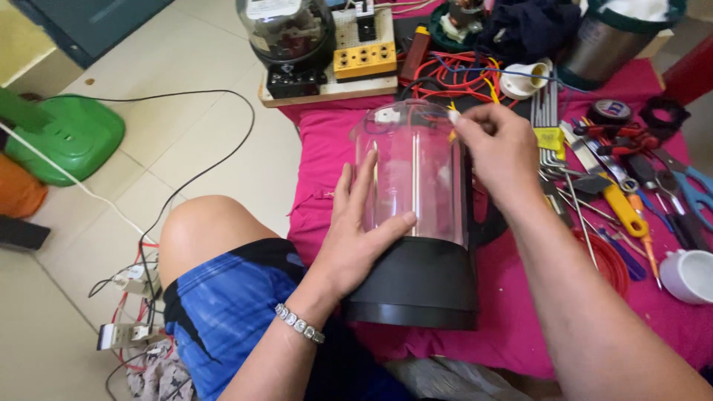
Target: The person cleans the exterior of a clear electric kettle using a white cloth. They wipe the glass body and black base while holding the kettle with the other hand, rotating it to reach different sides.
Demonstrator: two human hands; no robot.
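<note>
A clear plastic kettle jug with a black base and black handle (pixel 416 223) lies tilted on a bright pink cloth (pixel 327 156) spread over the tiled floor, its open mouth pointing away from the person. The left hand (pixel 356 234) rests flat against the jug's clear wall, fingers (pixel 368 178) spread wide and thumb laid along the seam above the black base — steadying it rather than clasping it. The right hand (pixel 501 152) sits at the jug's rim, fingers pinched narrow on a small white connector with thin wires (pixel 451 117). Just to the right of the jug lie scattered hand tools — a yellow-handled screwdriver (pixel 622 210), a set of metal hex keys (pixel 548 122), and blue-handled pliers (pixel 694 194). Beyond the jug stands a wooden board carrying a glass-domed electric meter (pixel 286 33) and a yellow socket block (pixel 364 59), with a tangle of red wires (pixel 445 74) beside it. A white cup (pixel 687 276) sits at the cloth's right edge.
</note>
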